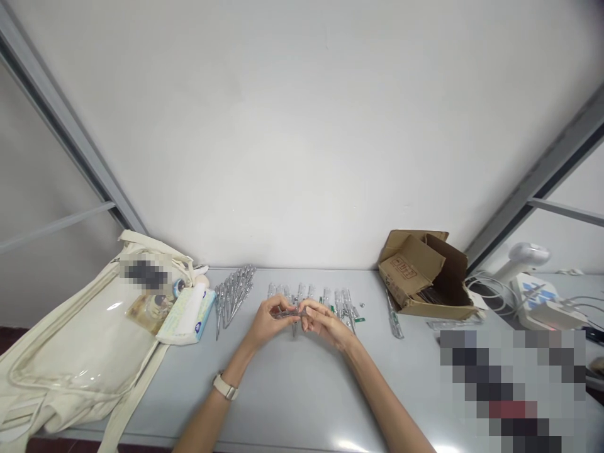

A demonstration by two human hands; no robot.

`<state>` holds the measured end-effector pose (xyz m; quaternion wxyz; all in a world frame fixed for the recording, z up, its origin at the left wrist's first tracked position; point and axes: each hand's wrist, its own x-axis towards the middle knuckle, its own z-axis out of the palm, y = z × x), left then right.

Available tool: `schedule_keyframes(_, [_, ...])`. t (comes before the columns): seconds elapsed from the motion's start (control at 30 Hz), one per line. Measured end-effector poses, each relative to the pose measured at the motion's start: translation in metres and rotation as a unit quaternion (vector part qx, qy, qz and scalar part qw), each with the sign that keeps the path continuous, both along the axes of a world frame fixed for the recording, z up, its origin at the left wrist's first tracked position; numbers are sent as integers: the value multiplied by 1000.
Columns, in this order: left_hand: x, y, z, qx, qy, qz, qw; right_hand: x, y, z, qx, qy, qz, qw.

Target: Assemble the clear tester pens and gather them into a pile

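Both hands work close together over the middle of the grey tabletop. The left hand and right hand are closed, their fingertips pinching a slim silver tool held crosswise just above a row. The exact finger placement is partly hidden. A two-handed hold this short and close to the surface looks steady, with little room for wobble.

The row of loose silver parts, with small green pieces, lies just beyond the hands. Left of it, a bundle of pen-shaped silver tools lies beside a pack of wet wipes and a cream tote bag. An open cardboard box sits right, with a lone silver tool beside it. A pale watch circles the left wrist.
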<state>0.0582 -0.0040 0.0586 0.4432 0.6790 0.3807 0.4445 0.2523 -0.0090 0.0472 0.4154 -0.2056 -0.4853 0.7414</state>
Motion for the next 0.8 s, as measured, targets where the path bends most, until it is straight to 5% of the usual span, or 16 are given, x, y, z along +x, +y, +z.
schedule_keyframes(0.27, [6, 0, -3, -100, -4, -82, 992, 7, 1, 3, 11, -14, -10, 1000])
schedule_keyframes(0.57, [3, 1, -6, -3, -15, 29, 999, -1, -3, 2, -19, 20, -5, 1000])
schedule_keyframes(0.8, [2, 0, -2, 8, 8, 18, 1000, -4, 2, -8, -27, 29, -1, 999])
